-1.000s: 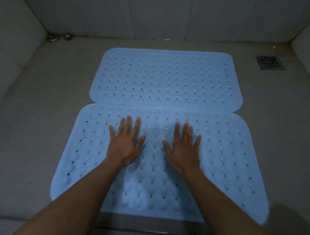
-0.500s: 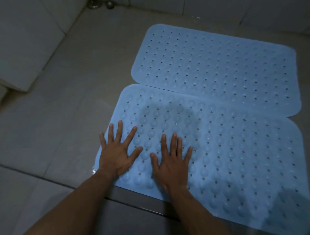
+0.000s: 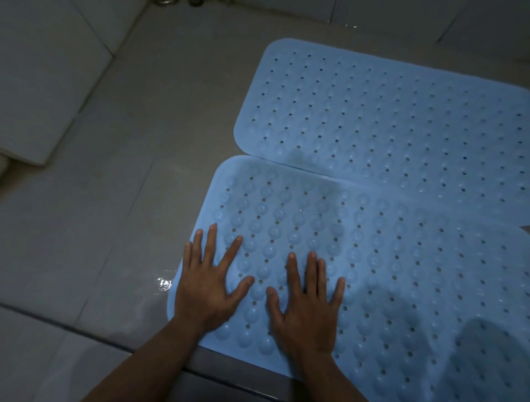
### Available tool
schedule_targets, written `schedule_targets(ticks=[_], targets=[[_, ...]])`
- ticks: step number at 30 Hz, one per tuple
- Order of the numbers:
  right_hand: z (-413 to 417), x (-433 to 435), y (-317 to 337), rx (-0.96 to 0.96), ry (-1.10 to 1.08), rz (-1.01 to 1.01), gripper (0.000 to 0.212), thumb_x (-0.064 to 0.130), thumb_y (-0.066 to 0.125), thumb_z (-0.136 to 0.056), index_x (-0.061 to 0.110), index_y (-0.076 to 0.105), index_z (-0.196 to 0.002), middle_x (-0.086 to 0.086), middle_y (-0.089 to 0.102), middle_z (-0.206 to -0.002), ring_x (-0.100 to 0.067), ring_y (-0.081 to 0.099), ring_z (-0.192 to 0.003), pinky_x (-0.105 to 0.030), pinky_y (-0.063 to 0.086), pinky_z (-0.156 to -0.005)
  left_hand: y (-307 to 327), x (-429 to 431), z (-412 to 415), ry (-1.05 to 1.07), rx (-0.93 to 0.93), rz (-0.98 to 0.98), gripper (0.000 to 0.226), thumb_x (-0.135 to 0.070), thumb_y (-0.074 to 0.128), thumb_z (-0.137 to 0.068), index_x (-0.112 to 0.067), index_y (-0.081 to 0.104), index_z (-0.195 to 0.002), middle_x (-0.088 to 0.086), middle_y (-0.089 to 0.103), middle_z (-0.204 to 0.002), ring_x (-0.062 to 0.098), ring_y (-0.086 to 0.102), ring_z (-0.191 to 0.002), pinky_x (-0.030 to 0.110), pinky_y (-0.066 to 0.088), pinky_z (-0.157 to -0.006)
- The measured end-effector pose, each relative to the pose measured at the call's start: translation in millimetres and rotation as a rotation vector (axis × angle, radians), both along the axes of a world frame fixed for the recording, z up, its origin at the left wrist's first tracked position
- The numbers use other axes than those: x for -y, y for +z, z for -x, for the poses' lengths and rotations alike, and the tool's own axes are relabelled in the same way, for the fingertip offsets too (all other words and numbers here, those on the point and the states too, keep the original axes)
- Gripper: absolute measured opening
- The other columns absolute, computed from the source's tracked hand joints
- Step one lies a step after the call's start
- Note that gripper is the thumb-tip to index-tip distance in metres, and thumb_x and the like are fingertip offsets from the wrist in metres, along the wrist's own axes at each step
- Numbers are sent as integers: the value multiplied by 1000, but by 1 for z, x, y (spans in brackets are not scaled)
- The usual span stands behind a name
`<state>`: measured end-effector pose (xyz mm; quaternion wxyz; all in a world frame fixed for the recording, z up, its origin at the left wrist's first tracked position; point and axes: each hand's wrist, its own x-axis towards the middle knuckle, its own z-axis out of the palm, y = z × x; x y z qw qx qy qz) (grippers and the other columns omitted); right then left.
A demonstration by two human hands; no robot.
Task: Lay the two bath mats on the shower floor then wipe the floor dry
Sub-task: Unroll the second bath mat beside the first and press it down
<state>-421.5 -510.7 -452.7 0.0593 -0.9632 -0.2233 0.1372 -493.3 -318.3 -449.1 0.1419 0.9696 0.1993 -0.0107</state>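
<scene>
Two light blue rubber bath mats with holes and bumps lie flat on the grey shower floor [image 3: 120,206]. The far mat [image 3: 387,114] runs off the right edge. The near mat [image 3: 401,272] touches its lower edge. My left hand [image 3: 206,284] presses flat with spread fingers on the near mat's left end, its outer fingers at the mat's edge. Just to the right of it, my right hand [image 3: 307,301] presses flat on the same mat. Neither hand holds anything.
A wet glint of water [image 3: 163,284] lies on the floor just left of the near mat. A raised tiled ledge [image 3: 37,94] stands at the left. The shower threshold [image 3: 86,330] runs along the bottom. Metal fittings [image 3: 177,2] sit at the top edge.
Both hands have slid left from the near mat's middle to its left end, still flat on it. The view has swung left, so the drain has left the frame.
</scene>
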Motion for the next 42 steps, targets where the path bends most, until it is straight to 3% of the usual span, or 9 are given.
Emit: schedule_targets(ticks=[8, 12, 15, 17, 20, 22, 28, 33, 42], targets=[[-4, 4, 5, -91, 26, -92, 65, 53, 26, -100, 28, 8, -158, -8, 0, -165, -25, -1, -152, -61, -2, -118, 0, 0, -1, 3, -154, -70, 89, -86, 24, -84, -38, 12, -158, 9, -7, -167, 34, -8, -153, 59, 10, -121], [-19, 22, 20, -289, 126, -212, 71, 45, 30, -100, 28, -9, -156, -4, -20, -163, -17, -22, -149, -54, -14, -118, 7, 2, -6, 46, -303, -123, 92, -93, 8, -76, -46, -2, -155, 7, -14, -166, 37, -6, -152, 65, 5, -117], [-30, 58, 30, -311, 133, -447, 72, 43, 36, -98, 27, -2, -158, -1, -14, -164, -11, -16, -150, -41, -6, -123, 20, 11, -16, 69, -347, -119, 89, -86, 15, -78, -46, -5, -155, 8, -24, -163, 36, -15, -151, 67, -5, -113], [-36, 91, 30, -222, 93, -479, 70, 46, 34, -97, 26, 4, -158, -2, -7, -165, -12, -10, -151, -38, -4, -123, 27, 31, -25, 23, -254, -118, 84, -73, 20, -85, -38, -2, -158, 9, -23, -163, 34, -18, -151, 69, -5, -114], [-52, 147, 27, -89, -25, -378, 70, 51, 28, -96, 24, 9, -158, -6, -1, -165, -18, -4, -153, -46, -2, -123, 29, 92, -47, -45, -122, -87, 76, -63, 21, -93, -29, 8, -159, 15, -8, -165, 33, -9, -152, 68, -1, -116], [-63, 185, 28, -55, -105, -222, 72, 58, 18, -95, 27, 0, -158, -7, -9, -164, -21, -8, -152, -49, -5, -122, 25, 146, -66, -130, -101, -58, 76, -64, 22, -94, -27, 12, -159, 18, -2, -165, 35, -3, -153, 69, 3, -116], [-88, 278, 19, -34, -264, 56, 70, 66, 8, -96, 35, -15, -155, -6, -21, -162, -23, -22, -149, -59, -13, -117, 10, 271, -107, -283, -111, -49, 77, -74, 25, -93, -38, 9, -158, 14, -5, -166, 36, -9, -152, 71, -2, -114], [-87, 293, 6, -23, -261, 61, 66, 61, 6, -99, 34, -16, -155, -7, -19, -163, -24, -22, -149, -61, -8, -117, 1, 299, -114, -271, -218, -97, 78, -81, 13, -89, -44, 6, -156, 7, -6, -167, 39, -12, -151, 79, -1, -107], [-83, 290, 5, 60, -284, 21, 71, 56, 26, -100, 23, 5, -159, -12, 3, -165, -26, -1, -153, -62, 5, -118, 5, 301, -116, -281, -170, -84, 84, -85, 28, -85, -40, 19, -156, 8, 2, -167, 40, -4, -152, 80, 3, -106]])
